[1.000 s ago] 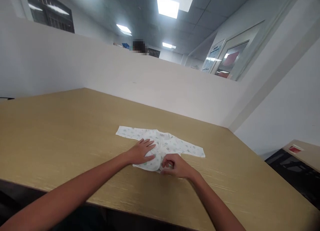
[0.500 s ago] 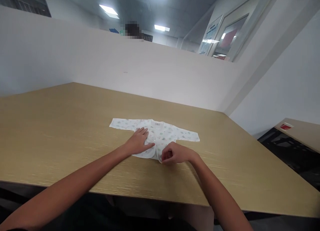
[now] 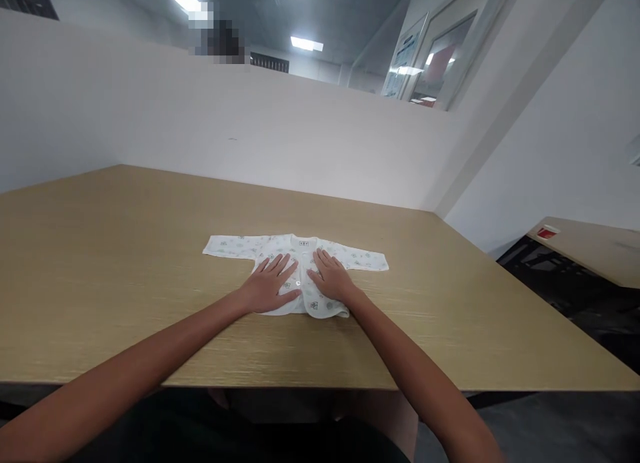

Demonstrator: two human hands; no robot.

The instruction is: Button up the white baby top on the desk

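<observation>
the shirt (image 3: 300,259) lies face up on the table (image 3: 100,276), sleeves spread toward 9 and 3 o'clock. half a second ago the right hand (image 3: 331,281) was pinched at the front edge near 5 o'clock; now it is released and laid flat on the right panel. the left hand (image 3: 269,288) is kept flat, fingers spread, on the left panel. the front is judged closed and pressed smooth.

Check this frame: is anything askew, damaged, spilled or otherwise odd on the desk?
Nothing stands out. The small white printed shirt lies flat on the wooden table, sleeves spread to both sides, front closed. The left hand and right hand rest open, palms down, on its body. No spills or damage visible.
</observation>
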